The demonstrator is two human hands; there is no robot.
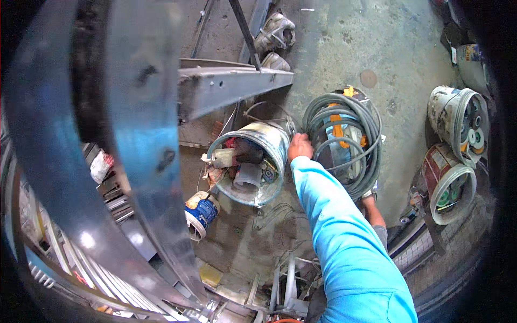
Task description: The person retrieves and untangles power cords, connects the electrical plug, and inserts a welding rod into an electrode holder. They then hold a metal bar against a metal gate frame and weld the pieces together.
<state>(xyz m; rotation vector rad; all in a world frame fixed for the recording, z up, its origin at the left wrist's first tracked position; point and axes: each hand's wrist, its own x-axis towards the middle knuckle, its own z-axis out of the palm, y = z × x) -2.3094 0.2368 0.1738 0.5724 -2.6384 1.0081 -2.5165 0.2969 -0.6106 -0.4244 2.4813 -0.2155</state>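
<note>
Concrete floor; right hand between bucket and coiled hose, fingers curled (on what, I can't tell).

Glare on blurred metal beams, dark rim, bent edges

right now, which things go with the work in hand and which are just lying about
Likely in use, nearest the right hand:
grey coiled hose or cable, to its right
large open bucket, to its left

Apparently just lying about:
small blue-and-white bucket
grimy white bucket, far right
dark red bucket, nearby
</note>
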